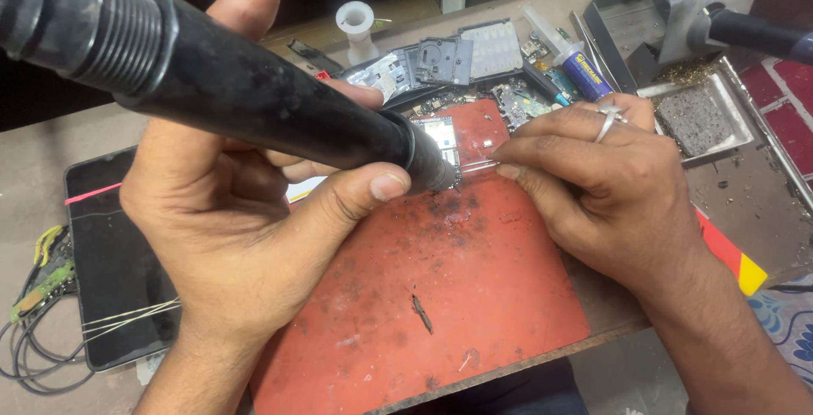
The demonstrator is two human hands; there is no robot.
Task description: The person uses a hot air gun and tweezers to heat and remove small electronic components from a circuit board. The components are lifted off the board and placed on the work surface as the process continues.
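Observation:
My left hand (246, 212) grips a thick black hot-air tool handle (254, 97), its metal nozzle (440, 165) pointing down at a small circuit board (442, 137) on a red work mat (457, 296). My right hand (601, 186), with a ring on one finger, pinches thin metal tweezers (476, 165) whose tips reach the board just beside the nozzle. Both hands rest low over the mat, nearly touching each other at the board.
A dark phone (110, 279) with a pink strip lies left of the mat, with cables (38, 313) beside it. Phone parts (457, 59), a syringe tube (576, 59), a white spool (356, 25), a metal tray (699, 118) and a grey tool stand (669, 8) crowd the back.

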